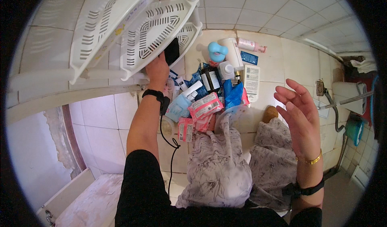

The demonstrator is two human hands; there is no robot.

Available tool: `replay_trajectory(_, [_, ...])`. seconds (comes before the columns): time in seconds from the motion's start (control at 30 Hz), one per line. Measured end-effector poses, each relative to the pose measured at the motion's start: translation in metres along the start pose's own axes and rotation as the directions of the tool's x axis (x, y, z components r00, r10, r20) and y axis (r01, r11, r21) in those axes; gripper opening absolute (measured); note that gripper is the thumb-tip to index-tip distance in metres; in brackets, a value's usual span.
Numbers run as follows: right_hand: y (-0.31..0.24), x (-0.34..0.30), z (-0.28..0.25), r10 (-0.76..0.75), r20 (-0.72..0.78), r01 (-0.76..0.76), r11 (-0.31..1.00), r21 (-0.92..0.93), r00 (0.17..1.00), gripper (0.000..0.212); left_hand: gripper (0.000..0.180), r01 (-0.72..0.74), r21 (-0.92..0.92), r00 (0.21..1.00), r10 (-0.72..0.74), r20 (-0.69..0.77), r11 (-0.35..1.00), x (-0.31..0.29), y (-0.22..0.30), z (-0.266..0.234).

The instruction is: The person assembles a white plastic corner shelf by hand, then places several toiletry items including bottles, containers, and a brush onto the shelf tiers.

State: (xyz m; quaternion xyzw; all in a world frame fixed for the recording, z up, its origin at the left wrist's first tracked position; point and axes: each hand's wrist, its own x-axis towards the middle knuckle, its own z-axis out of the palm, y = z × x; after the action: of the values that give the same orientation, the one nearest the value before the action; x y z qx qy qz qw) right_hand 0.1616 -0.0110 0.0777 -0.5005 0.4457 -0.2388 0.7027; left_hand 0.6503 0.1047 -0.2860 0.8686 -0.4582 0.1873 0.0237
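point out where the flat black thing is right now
In the head view, left of centre: the flat black thing is at the left hand, beside the white rack.

With the dark hose [336, 116] as my mark, I see cream floor tiles [278, 67] spreading to its left, thin dark joints between them. Beyond it I have a white-tiled wall [262, 7], its grout lines bending. A grey pipe [350, 100] runs across it toward its right. Far to its left, I make out peeling plaster [58, 134] beside a reddish-brown strip [75, 144], with lilac-tinged light on the pale tiles [98, 120] alongside
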Motion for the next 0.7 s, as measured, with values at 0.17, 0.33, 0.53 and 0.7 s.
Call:
replay_trajectory(0.17, [0.014,0.011,0.004,-0.043,-0.001,0.043,0.997,-0.065,0.999,0.057,0.058,-0.059,0.001,0.998,0.059,-0.002,0.998,-0.011,0.017,0.007])
replay_trajectory(0.33, [0.022,0.017,0.007,-0.041,0.024,0.043,0.995,-0.088,0.999,0.055,0.068,-0.149,-0.001,0.984,0.148,0.103,0.989,-0.015,-0.007,0.047])
replay_trajectory(0.53, [0.028,0.026,0.007,-0.047,0.012,0.047,0.996,-0.079,0.999,0.054,0.075,-0.150,-0.123,0.902,0.187,0.390,0.981,-0.007,-0.021,0.094])
replay_trajectory(0.7, [0.032,0.030,0.004,-0.036,0.000,0.036,0.995,-0.092,0.999,0.054,0.080,-0.142,-0.084,0.891,0.164,0.423,0.986,-0.003,-0.010,0.098])
